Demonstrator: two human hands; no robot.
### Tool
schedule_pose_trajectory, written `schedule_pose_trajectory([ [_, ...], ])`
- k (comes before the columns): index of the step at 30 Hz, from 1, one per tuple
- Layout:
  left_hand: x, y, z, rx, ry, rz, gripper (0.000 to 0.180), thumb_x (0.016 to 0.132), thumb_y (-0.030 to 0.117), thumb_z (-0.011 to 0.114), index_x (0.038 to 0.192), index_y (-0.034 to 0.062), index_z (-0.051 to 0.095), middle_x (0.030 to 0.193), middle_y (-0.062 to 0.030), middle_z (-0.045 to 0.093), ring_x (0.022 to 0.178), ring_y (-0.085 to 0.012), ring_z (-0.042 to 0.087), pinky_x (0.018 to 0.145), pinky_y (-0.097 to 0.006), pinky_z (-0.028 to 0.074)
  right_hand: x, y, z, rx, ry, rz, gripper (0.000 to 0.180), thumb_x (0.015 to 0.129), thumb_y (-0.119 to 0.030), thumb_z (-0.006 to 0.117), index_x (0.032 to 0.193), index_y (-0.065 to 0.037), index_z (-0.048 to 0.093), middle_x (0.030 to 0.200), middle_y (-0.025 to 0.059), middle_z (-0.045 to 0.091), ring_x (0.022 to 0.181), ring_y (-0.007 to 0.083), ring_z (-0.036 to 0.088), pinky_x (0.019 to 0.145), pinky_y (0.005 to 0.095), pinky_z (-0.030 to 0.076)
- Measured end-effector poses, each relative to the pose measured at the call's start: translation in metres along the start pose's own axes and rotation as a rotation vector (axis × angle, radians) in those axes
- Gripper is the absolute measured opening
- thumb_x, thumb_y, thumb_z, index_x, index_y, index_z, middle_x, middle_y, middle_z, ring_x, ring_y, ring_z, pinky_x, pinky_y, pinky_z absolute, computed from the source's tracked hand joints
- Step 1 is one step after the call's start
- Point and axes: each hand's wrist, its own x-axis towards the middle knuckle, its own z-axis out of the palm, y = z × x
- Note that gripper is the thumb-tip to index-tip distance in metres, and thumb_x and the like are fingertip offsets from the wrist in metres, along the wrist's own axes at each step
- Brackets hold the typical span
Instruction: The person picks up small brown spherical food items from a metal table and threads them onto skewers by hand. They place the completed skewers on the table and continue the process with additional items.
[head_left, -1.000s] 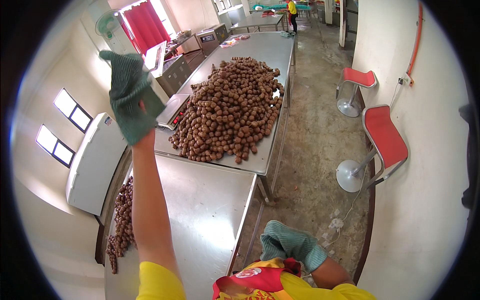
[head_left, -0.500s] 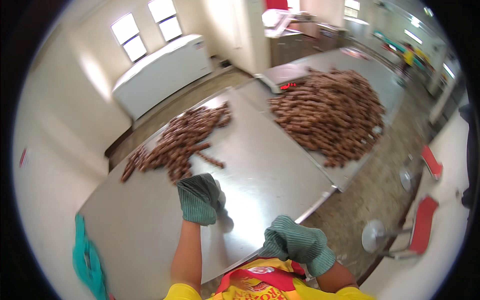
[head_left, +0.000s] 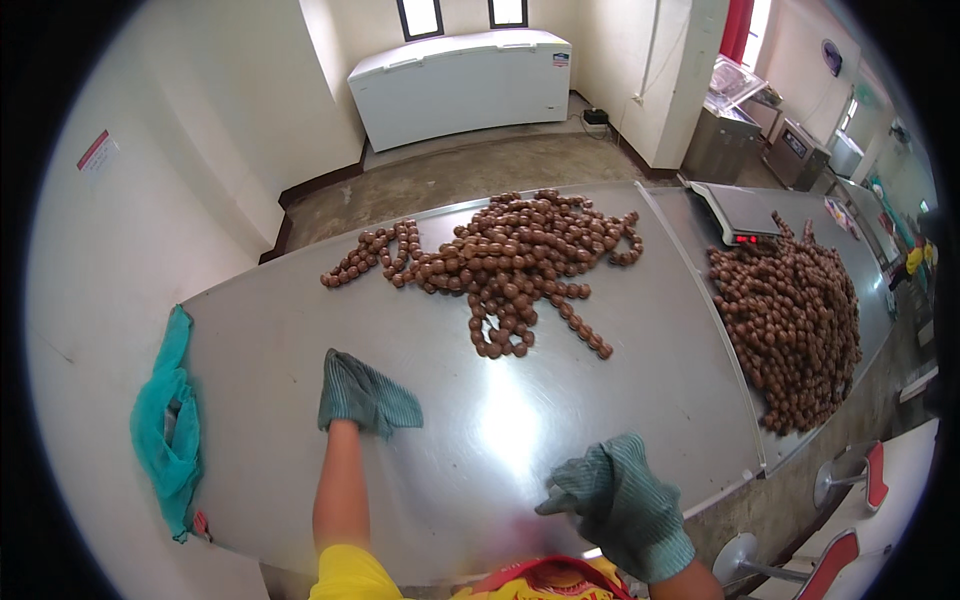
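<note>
Both my hands wear grey-green ribbed cloth gloves. My left hand (head_left: 365,397) hovers over the metal table, its gloved fingers stretched toward the right, holding nothing visible. My right hand (head_left: 622,500) is near the front edge, fingers bent loosely to the left and apart, with nothing seen in them. Beyond both hands lies a pile of linked round brown sausages (head_left: 520,245), some strings trailing toward me. Neither hand touches it. A larger heap of the same sausage links (head_left: 790,330) rests on the adjoining table at the right.
Beside that heap stands a flat scale (head_left: 735,208) with a red display. Teal netting (head_left: 165,440) hangs at the left end of the metal table (head_left: 270,400). A white chest freezer (head_left: 460,90) is by the far wall. Red-seated stools (head_left: 830,568) stand at lower right.
My view has swung left, so the table and sausages appear farther right. My left hand has turned, its fingers now pointing right. My right hand's fingers have spread somewhat.
</note>
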Motion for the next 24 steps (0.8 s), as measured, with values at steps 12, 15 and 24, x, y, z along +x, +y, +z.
schedule_pose_trajectory([
  [12, 0.190, 0.114, 0.169, 1.817, 0.361, 0.466, 0.046, 0.119, 0.037, 0.071, 0.156, 0.0127, 0.083, 0.149, -0.0176, 0.090, 0.145, -0.0427, 0.083, 0.123, -0.061, 0.063, 0.111, 0.001, 0.092, 0.043, -0.054, 0.183, 0.020, 0.116, -0.025, 0.079, 0.124, -0.010, 0.071, 0.107, 0.0054, 0.072, 0.086, 0.0195, 0.072, 0.078, 0.0355, 0.061],
  [15, 0.205, 0.113, 0.191, 2.092, 0.190, 0.542, 0.048, 0.122, 0.041, 0.067, 0.162, 0.0186, 0.082, 0.160, -0.0093, 0.087, 0.153, -0.0378, 0.079, 0.129, -0.061, 0.058, 0.114, 0.002, 0.097, 0.046, -0.048, 0.238, 0.020, 0.116, -0.028, 0.079, 0.123, -0.010, 0.071, 0.105, 0.0044, 0.071, 0.084, 0.0184, 0.070, 0.076, 0.0349, 0.059],
  [24, 0.145, 0.117, 0.202, 2.343, -0.176, 0.636, 0.028, 0.104, 0.028, 0.086, 0.128, 0.0207, 0.099, 0.136, -0.0141, 0.093, 0.127, -0.0357, 0.089, 0.108, -0.057, 0.068, 0.101, 0.006, 0.094, 0.081, -0.052, 0.223, 0.023, 0.117, -0.035, 0.076, 0.121, -0.013, 0.071, 0.100, 0.0015, 0.069, 0.077, 0.0151, 0.066, 0.069, 0.0332, 0.055],
])
